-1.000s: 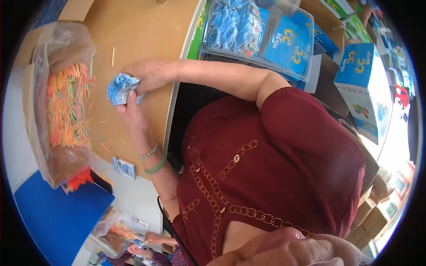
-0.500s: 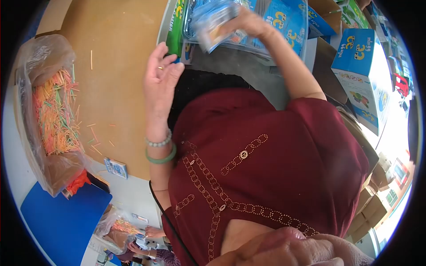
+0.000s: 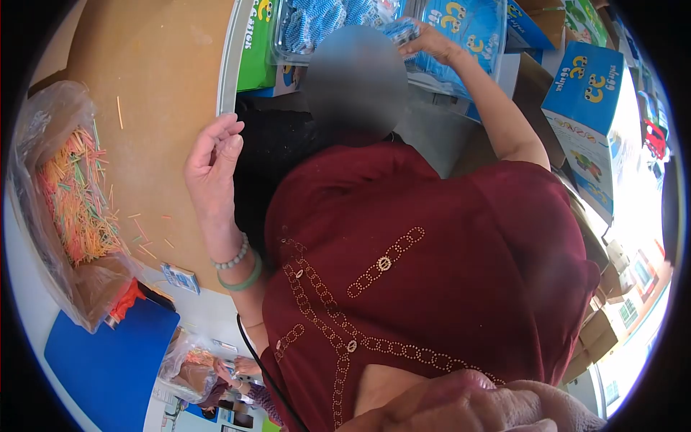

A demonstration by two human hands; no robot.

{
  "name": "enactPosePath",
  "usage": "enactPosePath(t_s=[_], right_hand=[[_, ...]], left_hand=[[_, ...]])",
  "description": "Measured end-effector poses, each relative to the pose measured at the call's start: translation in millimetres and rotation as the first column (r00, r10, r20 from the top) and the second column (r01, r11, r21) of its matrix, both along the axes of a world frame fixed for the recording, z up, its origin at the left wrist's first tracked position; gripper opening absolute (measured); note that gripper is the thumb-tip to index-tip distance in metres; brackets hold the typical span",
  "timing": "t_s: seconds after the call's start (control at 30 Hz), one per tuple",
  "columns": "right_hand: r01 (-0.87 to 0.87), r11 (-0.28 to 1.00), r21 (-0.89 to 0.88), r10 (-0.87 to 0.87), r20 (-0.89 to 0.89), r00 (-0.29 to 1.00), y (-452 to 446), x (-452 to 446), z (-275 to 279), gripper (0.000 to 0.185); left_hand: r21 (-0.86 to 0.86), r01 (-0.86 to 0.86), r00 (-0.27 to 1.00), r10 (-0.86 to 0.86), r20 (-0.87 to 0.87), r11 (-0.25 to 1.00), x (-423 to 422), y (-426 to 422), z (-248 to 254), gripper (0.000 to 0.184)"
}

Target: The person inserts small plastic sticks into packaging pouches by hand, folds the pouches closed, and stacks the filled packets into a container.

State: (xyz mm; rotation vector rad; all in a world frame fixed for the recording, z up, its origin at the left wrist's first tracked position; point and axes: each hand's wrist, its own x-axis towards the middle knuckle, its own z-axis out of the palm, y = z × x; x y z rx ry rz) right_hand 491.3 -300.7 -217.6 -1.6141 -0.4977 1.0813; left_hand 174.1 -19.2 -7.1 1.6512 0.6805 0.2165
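My right hand [image 3: 435, 45] is closed on a small blue-and-white packet [image 3: 400, 32], above the inner edge of the clear plastic trays. Many blue-and-white striped packets [image 3: 309, 25] fill the left tray. Flat blue printed packaging [image 3: 468, 21] with yellow figures lies in the right one. My left hand [image 3: 212, 155] hangs at the table's edge with fingers loosely bent and apart, holding nothing. It wears a bead bracelet and a green bangle. A grey blurred disc covers the area left of the packet.
On the tan table [image 3: 155, 79] at left lies a plastic bag of coloured sticks [image 3: 75, 194], with loose sticks nearby. A blue packet [image 3: 180, 278] rests at the table's corner. Blue printed cartons [image 3: 586, 86] stand at right. Another person's hands [image 3: 245, 367] work at lower left.
My right hand has moved right with the packet, from over the left tray toward the right one. My left hand has shifted left and down in view. The whole view has swung slightly.
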Motion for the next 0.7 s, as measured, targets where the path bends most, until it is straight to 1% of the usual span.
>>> enactPosePath(t_s=[0.03, 0.07, 0.13, 0.17, 0.23, 0.27, 0.33, 0.37, 0.43, 0.47, 0.53, 0.57, 0.6, 0.63, 0.67, 0.7], right_hand=[[0.01, 1.0, 0.025, -0.009, -0.043, 0.999, 5, -4, -7, 0.06], [0.007, 1.0, 0.027, -0.006, -0.047, 0.999, 7, -5, -11, 0.06], [0.025, 1.0, -0.003, -0.025, -0.089, 0.996, 12, -8, -13, 0.061], [0.024, 1.0, 0.002, -0.023, -0.089, 0.996, 13, -8, -14, 0.061], [-0.055, 0.998, -0.014, 0.057, 0.193, 0.98, 14, -6, -18, 0.06], [-0.056, 0.998, -0.013, 0.058, 0.197, 0.979, 13, -5, -19, 0.06], [-0.061, 0.985, -0.164, 0.122, 0.391, 0.912, 13, -3, -22, 0.06], [-0.064, 0.985, -0.163, 0.124, 0.393, 0.911, 12, 0, -22, 0.06], [-0.226, 0.968, -0.108, 0.25, 0.384, 0.889, 12, 4, -18, 0.06], [-0.232, 0.967, -0.105, 0.255, 0.386, 0.887, 15, 7, -17, 0.06], [-0.265, 0.92, -0.289, 0.374, 0.449, 0.811, 22, 6, -7, 0.058], [-0.266, 0.92, -0.288, 0.375, 0.453, 0.808, 28, 2, -6, 0.058], [-0.163, 0.872, -0.462, 0.439, 0.589, 0.679, 36, -4, -4, 0.06], [-0.021, 0.801, -0.598, 0.519, 0.678, 0.52, 41, -10, -1, 0.061], [-0.021, 0.801, -0.599, 0.523, 0.682, 0.511, 45, -13, 5, 0.061], [0.036, 0.702, -0.711, 0.613, 0.629, 0.479, 47, -17, 12, 0.063]], left_hand=[[0.002, 0.001, 1.0, -0.001, -0.003, 1.0, 1, 1, -1, 0.027], [0.004, -0.002, 1.0, 0.003, -0.006, 1.0, 2, 1, -1, 0.027], [-0.055, 0.006, 1.0, -0.004, 0.021, 0.998, 4, -1, -3, 0.026], [-0.051, 0.004, 1.0, -0.003, 0.022, 0.999, 5, -2, -3, 0.026], [-0.063, 0.025, 0.998, -0.028, -0.049, 0.998, 6, -6, -5, 0.025], [-0.061, 0.024, 0.999, -0.027, -0.046, 0.998, 5, -6, -10, 0.025], [-0.066, 0.081, 0.992, -0.087, -0.088, 0.995, 2, -6, -20, 0.025], [-0.065, 0.078, 0.993, -0.083, -0.085, 0.995, 0, -6, -23, 0.025], [-0.098, 0.066, 0.99, -0.077, -0.115, 0.993, -1, -10, -26, 0.025], [-0.094, 0.06, 0.991, -0.07, -0.113, 0.994, -2, -10, -27, 0.025], [-0.107, 0.069, 0.988, -0.083, -0.133, 0.992, -5, -9, -28, 0.025], [-0.105, 0.067, 0.988, -0.081, -0.129, 0.992, -5, -10, -25, 0.025], [-0.104, 0.068, 0.991, -0.079, -0.108, 0.992, -4, -12, -18, 0.025], [-0.106, 0.067, 0.993, -0.076, -0.086, 0.992, -2, -15, -7, 0.024], [-0.081, 0.046, 0.998, -0.049, -0.041, 0.996, 0, -20, 10, 0.025], [-0.059, 0.021, 1.0, -0.021, 0.005, 0.998, 1, -27, 36, 0.026]])
